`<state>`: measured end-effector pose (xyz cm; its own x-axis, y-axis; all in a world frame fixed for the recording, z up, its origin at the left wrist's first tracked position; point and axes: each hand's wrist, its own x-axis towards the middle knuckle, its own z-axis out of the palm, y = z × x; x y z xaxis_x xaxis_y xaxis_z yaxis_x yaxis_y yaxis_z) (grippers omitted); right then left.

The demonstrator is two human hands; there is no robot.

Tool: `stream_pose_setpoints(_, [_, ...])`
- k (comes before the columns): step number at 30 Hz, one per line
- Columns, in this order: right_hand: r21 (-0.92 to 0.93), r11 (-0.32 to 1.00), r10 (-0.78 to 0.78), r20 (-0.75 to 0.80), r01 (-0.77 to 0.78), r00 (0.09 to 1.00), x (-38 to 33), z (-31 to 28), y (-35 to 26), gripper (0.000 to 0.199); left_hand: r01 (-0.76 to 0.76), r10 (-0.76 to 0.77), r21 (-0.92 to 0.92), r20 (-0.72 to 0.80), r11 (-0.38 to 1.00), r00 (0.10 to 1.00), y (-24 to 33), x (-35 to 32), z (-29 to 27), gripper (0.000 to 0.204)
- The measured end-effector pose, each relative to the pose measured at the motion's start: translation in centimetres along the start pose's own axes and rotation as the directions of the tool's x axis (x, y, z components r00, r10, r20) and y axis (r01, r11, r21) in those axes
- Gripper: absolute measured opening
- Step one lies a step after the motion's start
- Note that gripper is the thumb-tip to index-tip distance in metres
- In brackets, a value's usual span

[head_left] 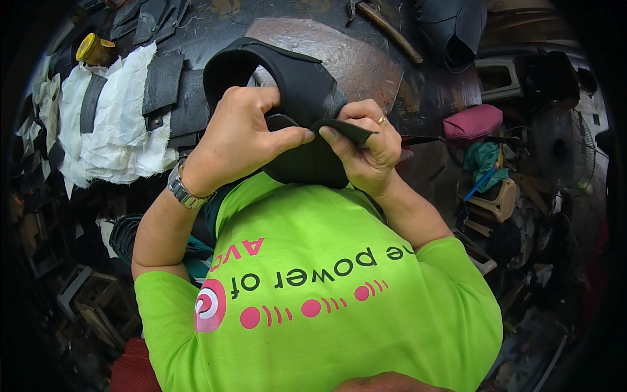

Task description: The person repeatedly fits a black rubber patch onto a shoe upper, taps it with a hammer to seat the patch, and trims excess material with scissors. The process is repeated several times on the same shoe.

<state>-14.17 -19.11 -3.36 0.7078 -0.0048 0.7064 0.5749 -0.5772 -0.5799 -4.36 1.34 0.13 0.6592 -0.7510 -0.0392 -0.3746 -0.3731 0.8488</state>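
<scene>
Both my hands hold a black, leather-like piece [304,78] bent into a wide tube with a thick rim, right in front of my chest. The fingers of my left hand [251,121] reach inside its opening, and the thumb presses on the near edge. My right hand [366,144] pinches a folded flap of the same piece between thumb and fingers, close to the left thumb tip. The two thumbs nearly meet at this edge. The lower part of the piece hangs down against my green shirt [326,261].
On the dark worktable [431,91] lie a hammer with a wooden handle [390,32] and another rolled black piece [454,32]. White cloth [121,137] with dark grey strips lies left, near a yellow jar [96,50]. To the right are a pink pouch [473,122] and a fan [565,150].
</scene>
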Motion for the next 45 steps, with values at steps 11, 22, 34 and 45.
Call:
stream_pose_setpoints(11, [0.286,0.892,0.339,0.09,-0.35,0.936,0.0,0.6,-1.3,0.011,-0.128,0.126,-0.005,-0.133,0.992,0.983,0.0,-0.9,0.5,0.026])
stream_pose_setpoints(22, [0.1,0.954,0.275,0.093,-0.284,0.957,0.4,0.8,-0.3,0.033,-0.18,0.158,-0.076,-0.23,0.981,0.96,0.2,-1.4,0.7,0.028])
stream_pose_setpoints(34, [0.345,0.718,0.558,0.235,-0.605,0.796,1.0,0.7,-1.0,0.047,-0.18,0.152,-0.129,-0.198,0.975,0.968,0.5,-1.4,0.5,0.034])
stream_pose_setpoints(45, [0.564,0.533,0.664,0.183,-0.63,0.725,3.0,1.3,-0.7,0.02,-0.172,0.145,-0.123,-0.203,0.977,0.968,0.7,-1.5,0.4,0.035])
